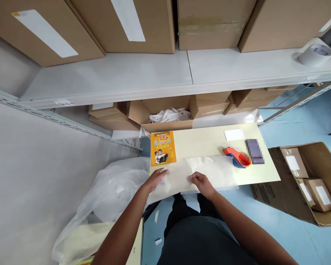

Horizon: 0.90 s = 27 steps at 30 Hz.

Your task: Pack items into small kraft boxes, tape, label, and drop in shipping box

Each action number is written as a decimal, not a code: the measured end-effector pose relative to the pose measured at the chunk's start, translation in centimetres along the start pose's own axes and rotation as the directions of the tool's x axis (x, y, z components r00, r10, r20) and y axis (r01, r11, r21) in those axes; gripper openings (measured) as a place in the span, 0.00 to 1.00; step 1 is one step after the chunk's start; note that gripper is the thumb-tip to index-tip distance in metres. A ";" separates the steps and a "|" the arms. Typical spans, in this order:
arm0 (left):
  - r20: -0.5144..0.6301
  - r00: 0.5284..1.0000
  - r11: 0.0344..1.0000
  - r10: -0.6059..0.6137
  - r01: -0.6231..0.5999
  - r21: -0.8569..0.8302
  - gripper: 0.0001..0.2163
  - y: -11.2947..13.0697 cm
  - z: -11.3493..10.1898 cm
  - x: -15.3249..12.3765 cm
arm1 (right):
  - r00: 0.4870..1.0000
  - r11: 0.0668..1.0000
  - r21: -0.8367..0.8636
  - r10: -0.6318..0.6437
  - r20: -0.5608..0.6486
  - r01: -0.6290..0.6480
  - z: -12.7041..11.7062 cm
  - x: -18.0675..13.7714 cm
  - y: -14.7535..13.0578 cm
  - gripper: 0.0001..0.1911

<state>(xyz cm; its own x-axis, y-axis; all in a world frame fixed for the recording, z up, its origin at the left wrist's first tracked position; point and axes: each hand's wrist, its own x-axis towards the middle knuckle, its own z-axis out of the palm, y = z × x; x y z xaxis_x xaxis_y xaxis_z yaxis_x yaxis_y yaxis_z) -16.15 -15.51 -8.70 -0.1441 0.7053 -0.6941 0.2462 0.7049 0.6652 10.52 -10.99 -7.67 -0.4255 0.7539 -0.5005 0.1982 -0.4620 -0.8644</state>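
The sheet is white, thin and semi-translucent, with a dull sheen. It lies lengthwise along the near side of the table, below the book. Its surface is mostly smooth, with wrinkles at the far edge and a raised edge running to the right hand. The near edge overhangs the table; the right end reaches the area just beside the red and blue dispenser.

The right hand is nearly closed: fingers curled, thumb and index finger pinching the sheet near its middle. The left hand is partly open at the sheet's left end, fingers extended toward the book's lower edge; whether it grips the sheet cannot be told.

A white card and a pixelated purple item lie at the table's right side.
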 end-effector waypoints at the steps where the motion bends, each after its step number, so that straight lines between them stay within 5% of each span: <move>1: -0.062 0.998 0.991 0.029 -0.021 0.134 0.22 0.2 -0.1 0.4 | 0.996 0.997 -0.019 0.080 -0.045 -0.081 0.0 0.5 0.1 0.23; 4: -0.158 0.985 0.934 0.071 -0.010 0.357 0.18 0.7 -0.3 2.0 | 0.973 0.965 -0.154 0.195 -0.123 -0.213 0.4 2.0 0.3 0.19; 14: -0.248 0.965 0.817 0.088 0.072 0.572 0.11 0.9 1.1 3.8 | 0.971 0.747 -0.621 0.198 -0.133 -0.238 -0.1 1.5 3.2 0.13; 18: -0.494 0.853 0.821 0.168 0.157 0.549 0.21 0.9 0.2 4.3 | 0.957 0.734 -0.614 0.227 -0.182 -0.291 0.2 1.7 3.8 0.17; 21: -0.636 0.769 0.857 0.062 0.286 0.429 0.29 1.1 -1.2 5.8 | 0.950 0.731 -0.607 0.263 -0.170 -0.311 0.8 1.9 4.0 0.17; 27: -0.645 0.763 0.863 -0.039 0.351 0.363 0.34 1.2 -4.2 9.1 | 0.932 0.722 -0.595 0.326 -0.158 -0.354 1.4 1.8 4.9 0.17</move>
<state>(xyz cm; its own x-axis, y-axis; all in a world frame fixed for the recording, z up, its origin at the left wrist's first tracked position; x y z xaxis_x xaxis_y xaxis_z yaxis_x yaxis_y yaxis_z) -21.16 -7.92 -13.10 -0.7382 0.5589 -0.3778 0.5097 0.8289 0.2303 9.52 -12.53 -12.75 -0.1923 0.6259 -0.7558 0.8191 -0.3218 -0.4749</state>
